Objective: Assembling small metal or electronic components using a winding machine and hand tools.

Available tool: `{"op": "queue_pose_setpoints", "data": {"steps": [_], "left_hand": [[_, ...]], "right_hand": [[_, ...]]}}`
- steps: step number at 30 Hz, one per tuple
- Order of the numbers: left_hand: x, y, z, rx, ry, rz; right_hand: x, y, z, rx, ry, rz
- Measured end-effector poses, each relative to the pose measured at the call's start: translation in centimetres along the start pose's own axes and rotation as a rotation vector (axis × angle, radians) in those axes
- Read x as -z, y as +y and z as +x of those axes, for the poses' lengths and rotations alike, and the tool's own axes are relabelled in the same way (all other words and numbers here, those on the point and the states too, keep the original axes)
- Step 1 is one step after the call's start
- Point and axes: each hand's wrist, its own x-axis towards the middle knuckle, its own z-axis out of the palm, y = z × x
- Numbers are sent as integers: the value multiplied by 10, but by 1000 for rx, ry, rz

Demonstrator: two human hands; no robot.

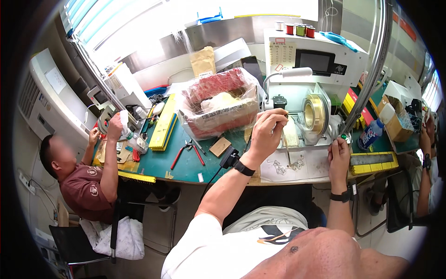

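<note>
My left hand (268, 132) is raised over the front of the bench machine, its fingers pinched round a slender pointed tool (286, 146) that hangs tip down. Below the tip, small shiny wire-like pieces (281, 167) lie in a loose cluster on a white sheet (313, 173). My right hand (339, 156) is closed at the machine's right front, beside a small green round part (344, 136); what its fingers grip, if anything, is hidden. A large spool of yellowish wire (314, 115) stands on the machine (278, 51) between and behind my hands.
A plastic-lined red box (218, 118) sits left on the green mat (174, 160), near red-handled pliers (187, 148) and a wooden block (219, 147). A blue bottle (370, 135) and yellow tray (374, 162) stand right. Co-workers sit on both sides; a metal post (376, 65) rises nearby.
</note>
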Motion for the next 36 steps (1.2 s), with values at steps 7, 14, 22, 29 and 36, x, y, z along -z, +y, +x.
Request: {"op": "queue_pose_setpoints", "data": {"steps": [7,14,22,29,36], "left_hand": [[-1,0,1,13,-8,18],[-3,-2,0,7,-22,3],[-7,-5,-4,17,-46,61],[-2,5,11,-92,-52,268],[-2,15,22,368,-199,-414]], "right_hand": [[-2,-2,-1,-10,5,-6],[0,-2,-2,-17,15,4],[-8,-7,-8,104,34,-127],[-12,-21,-14,7,41,-172],[-10,-22,-23,319,69,-289]]}}
